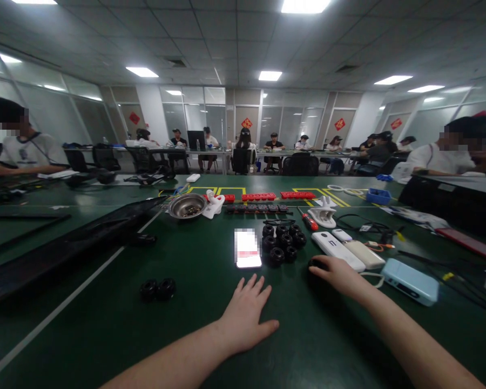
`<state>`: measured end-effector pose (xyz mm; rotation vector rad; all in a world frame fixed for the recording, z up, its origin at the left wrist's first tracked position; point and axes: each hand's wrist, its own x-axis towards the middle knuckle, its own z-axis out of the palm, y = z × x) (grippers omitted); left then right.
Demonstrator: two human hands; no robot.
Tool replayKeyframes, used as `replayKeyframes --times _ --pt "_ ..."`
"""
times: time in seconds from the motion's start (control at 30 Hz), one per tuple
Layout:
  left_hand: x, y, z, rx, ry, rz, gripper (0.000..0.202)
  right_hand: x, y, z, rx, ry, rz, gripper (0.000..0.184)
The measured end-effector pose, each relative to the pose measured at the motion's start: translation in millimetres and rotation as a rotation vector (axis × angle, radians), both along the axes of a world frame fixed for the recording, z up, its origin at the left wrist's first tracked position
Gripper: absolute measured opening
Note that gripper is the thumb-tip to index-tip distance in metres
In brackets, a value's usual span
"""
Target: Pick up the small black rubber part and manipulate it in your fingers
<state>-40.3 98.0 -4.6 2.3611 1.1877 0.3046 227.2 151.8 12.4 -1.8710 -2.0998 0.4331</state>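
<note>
a steel bowl [187, 206] sits far back on the green worktop [105, 302], with red blocks [258, 196] in a row behind a dark strip [257, 208]. a red-handled screwdriver [309, 220] lies beside a white holder [324, 215]. a light blue box [410, 281] rests at the right, a blue tray [378, 195] farther back.
</note>
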Motion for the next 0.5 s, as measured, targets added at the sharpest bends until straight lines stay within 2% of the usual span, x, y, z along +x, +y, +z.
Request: replayKeyframes --times 0.13,0.27,0.3,0.33,0.37,0.4,0.5 --pt "2 -2 8.2 0.022 -0.054 0.029 0.057 -4 30 0.9 0.05 -0.033 -0.045 0.034" --pt "8 -22 24.3 0.024 -0.332 0.052 0.038 -6 38 0.0 0.069 -0.016 -0.049 0.032" --pt "10 -32 25.3 -0.054 -0.448 0.024 0.036 -6 36 0.6 0.066 -0.007 -0.046 0.032" --pt "13 -43 23.8 -0.221 -0.572 -0.019 0.036 -6 33 1.8 0.06 0.005 -0.039 0.033" --pt "17 -55 19.8 -0.497 -0.69 -0.083 0.037 -5 26 3.7 0.05 0.019 -0.028 0.033" --pt "20 -68 13.4 -0.79 -0.822 -0.064 0.034 -4 17 6.2 0.035 0.034 -0.011 0.034" --pt "33 -104 -13.2 -1.01 -0.846 -0.069 0.034 0 -28 13.6 -0.021 0.083 0.06 0.036"
